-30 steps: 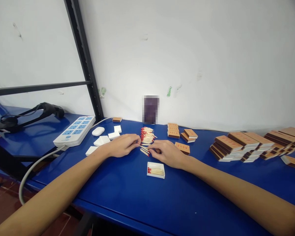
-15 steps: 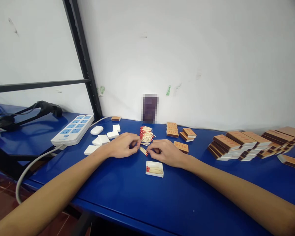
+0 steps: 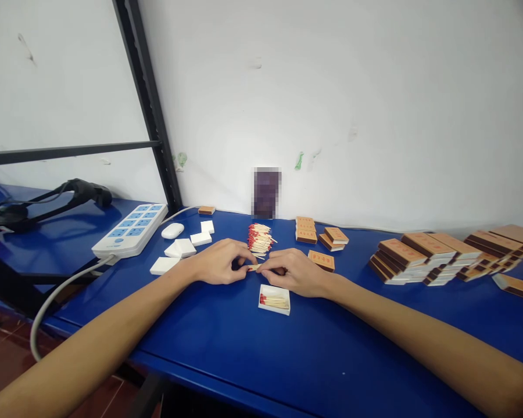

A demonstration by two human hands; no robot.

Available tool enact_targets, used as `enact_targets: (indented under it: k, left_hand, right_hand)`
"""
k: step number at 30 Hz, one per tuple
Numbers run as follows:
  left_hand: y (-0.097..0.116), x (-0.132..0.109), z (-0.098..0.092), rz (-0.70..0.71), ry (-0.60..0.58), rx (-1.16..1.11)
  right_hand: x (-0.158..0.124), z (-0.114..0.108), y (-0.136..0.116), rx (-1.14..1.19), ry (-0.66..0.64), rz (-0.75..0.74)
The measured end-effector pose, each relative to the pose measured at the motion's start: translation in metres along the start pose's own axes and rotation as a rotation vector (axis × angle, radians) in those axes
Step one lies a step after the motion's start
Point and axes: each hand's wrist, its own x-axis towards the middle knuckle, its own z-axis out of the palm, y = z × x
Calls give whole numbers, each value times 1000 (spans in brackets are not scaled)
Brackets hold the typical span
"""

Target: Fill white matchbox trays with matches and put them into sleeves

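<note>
My left hand (image 3: 224, 261) and my right hand (image 3: 291, 270) meet over the blue table, their fingers curled around a small bunch of matches (image 3: 254, 267). The thumb and fingertips of each hand press on one end of the bunch, so most of it is hidden. Just behind lies a pile of red-headed matches (image 3: 260, 238). In front of my right hand sits a white matchbox tray (image 3: 275, 312) with several matches inside, their red heads to the left.
White tray pieces (image 3: 181, 248) and a white case (image 3: 172, 231) lie left, beside a power strip (image 3: 133, 229). Closed matchboxes (image 3: 321, 261) stand right of the hands, with larger stacks (image 3: 418, 255) farther right. A black headset (image 3: 76, 191) rests far left.
The matches between my hands have turned from slanted to nearly level. My left hand has come slightly lower, and both hands' fingertips have closed in on the bunch.
</note>
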Motion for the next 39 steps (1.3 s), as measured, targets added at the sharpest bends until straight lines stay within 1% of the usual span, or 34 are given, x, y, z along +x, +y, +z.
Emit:
enact_targets:
  k: [3,7,9,14,21,32,39]
  left_hand:
    - [1,1,1,8,-8,-8]
    - [0,1,2,25,-9,-13]
    - [0,0,2,21,-9,-9]
    - [-2,-1,2,-15,0,23]
    - [-5,-2,2,-26,19,21]
    - [-9,-1,4,-25,32,4]
    - [-11,-1,3,-26,20,5]
  right_hand:
    - [-1,2,1,32,18,-12]
    - [-1,5,4,60,142,19]
    - [-1,6,4,60,170,49]
    - [-1,6,3,64,139,81]
    - [-1,5,3,78,109,92]
    - [-1,5,4,66,104,22]
    - [-1,4,3,69,97,44]
